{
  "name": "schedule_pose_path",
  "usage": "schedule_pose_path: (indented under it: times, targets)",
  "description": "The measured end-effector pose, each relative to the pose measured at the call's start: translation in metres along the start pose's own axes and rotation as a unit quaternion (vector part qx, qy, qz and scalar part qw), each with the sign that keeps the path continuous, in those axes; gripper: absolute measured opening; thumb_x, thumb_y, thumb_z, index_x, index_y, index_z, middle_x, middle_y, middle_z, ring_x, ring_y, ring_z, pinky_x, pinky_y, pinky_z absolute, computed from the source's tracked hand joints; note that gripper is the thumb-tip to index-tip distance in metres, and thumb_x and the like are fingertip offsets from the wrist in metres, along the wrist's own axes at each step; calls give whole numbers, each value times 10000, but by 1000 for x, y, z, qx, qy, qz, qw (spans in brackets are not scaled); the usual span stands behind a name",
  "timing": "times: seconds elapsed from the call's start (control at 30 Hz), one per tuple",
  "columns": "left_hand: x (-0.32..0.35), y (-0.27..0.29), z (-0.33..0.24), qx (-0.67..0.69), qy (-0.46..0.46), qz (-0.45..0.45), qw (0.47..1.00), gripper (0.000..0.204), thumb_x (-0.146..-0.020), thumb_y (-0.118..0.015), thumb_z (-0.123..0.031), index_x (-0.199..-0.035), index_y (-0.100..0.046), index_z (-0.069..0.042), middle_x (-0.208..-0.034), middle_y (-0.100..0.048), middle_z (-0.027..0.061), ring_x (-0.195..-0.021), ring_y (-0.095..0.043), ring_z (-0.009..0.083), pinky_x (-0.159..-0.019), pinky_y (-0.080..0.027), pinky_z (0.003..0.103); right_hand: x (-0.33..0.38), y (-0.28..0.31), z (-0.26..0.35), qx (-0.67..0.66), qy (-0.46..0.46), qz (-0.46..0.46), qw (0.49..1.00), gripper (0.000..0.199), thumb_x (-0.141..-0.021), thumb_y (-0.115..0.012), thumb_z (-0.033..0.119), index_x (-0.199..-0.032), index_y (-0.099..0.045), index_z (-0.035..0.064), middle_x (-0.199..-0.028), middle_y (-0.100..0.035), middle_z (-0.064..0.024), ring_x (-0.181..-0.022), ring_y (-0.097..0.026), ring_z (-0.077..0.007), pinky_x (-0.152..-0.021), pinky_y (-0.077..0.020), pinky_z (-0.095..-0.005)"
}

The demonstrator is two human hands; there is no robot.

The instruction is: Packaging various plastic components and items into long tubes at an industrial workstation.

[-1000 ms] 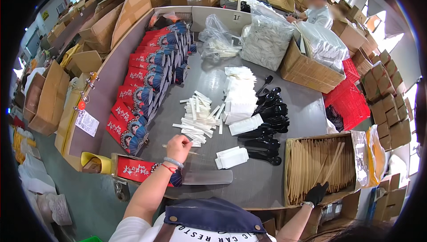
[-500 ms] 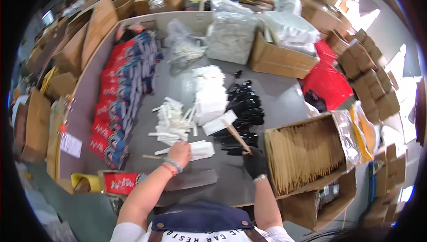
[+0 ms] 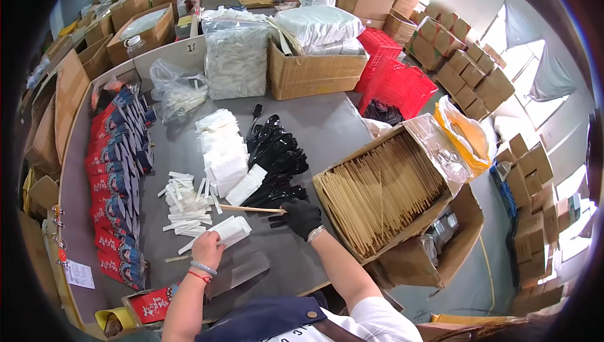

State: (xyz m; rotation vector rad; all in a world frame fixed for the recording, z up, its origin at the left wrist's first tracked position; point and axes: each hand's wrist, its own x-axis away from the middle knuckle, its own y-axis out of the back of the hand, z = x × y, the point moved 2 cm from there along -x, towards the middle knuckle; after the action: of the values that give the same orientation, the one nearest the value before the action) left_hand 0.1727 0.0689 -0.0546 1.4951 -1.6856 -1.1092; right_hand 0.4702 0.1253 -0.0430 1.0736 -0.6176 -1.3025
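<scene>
My right hand (image 3: 302, 217), gloved in black, grips one or more sticks (image 3: 251, 208), held nearly level and pointing left. My left hand (image 3: 208, 251), bare, has its fingers curled at the left end of some white packets (image 3: 234, 231); I cannot confirm a grip.

Change noted: a second ago my right hand was in the box (image 3: 340, 222) at the right and my left was over the strips (image 3: 185, 207). The sticks are now out, over the bench (image 3: 289, 269), with their far end near the strips and packets. In my judgement, fetching is done and both hands now serve one spot.

Beyond: spoons (image 3: 280, 156) and a white stack (image 3: 221, 147) on the far side; red packs (image 3: 116, 181) along the left.

Not verified: the glove hides the held end and the number of sticks. My left fingers cover the packets' end. A pale piece (image 3: 177, 259) left of that hand may be held or lying loose. The clear sleeve (image 3: 242, 271) runs partly behind my left wrist.
</scene>
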Motion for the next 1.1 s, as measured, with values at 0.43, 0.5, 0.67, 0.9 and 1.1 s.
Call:
schedule_pose_path:
  times: [0.43,0.5,0.67,0.9,1.1]
  targets:
    - [91,51,-38,-24,-58,-16,998,320,-619,-742,-164,-924,-667,-105,-952,-595,45,-867,-516,281,-732,-430,400,18,5,77,-121,57,153,979,191,-772,-654,200,-950,-658,133,-862,-628,-89,-790,-628,-313,-677,-497,-428]
    - [103,47,-37,-29,-77,-15,996,305,-635,-722,-151,-931,-668,-98,-956,-597,42,-864,-520,276,-732,-432,400,23,-9,92,-155,87,224,958,177,-769,-651,210,-930,-669,139,-867,-631,-88,-804,-631,-315,-692,-503,-427]
    - [128,45,-34,-88,-157,-12,984,245,-757,-577,-154,-969,-674,-80,-988,-603,21,-873,-533,247,-707,-428,400,34,-41,129,-129,194,303,924,168,-789,-635,243,-914,-674,137,-870,-642,-99,-804,-646,-316,-687,-518,-437]
    - [135,56,-24,-73,-89,57,992,385,-714,-687,-227,-1079,-647,-113,-1175,-590,-10,-1072,-495,245,-914,-394,405,45,-31,131,-143,117,228,956,255,-808,-673,334,-1023,-684,196,-815,-619,-102,-764,-630,-317,-639,-495,-437]
    - [145,84,7,-44,14,0,999,592,-638,-778,-336,-1159,-611,-110,-1251,-540,58,-1153,-448,310,-996,-343,484,63,-5,79,-13,182,220,958,321,-818,-672,271,-1138,-659,274,-776,-594,-77,-718,-606,-298,-600,-483,-421]
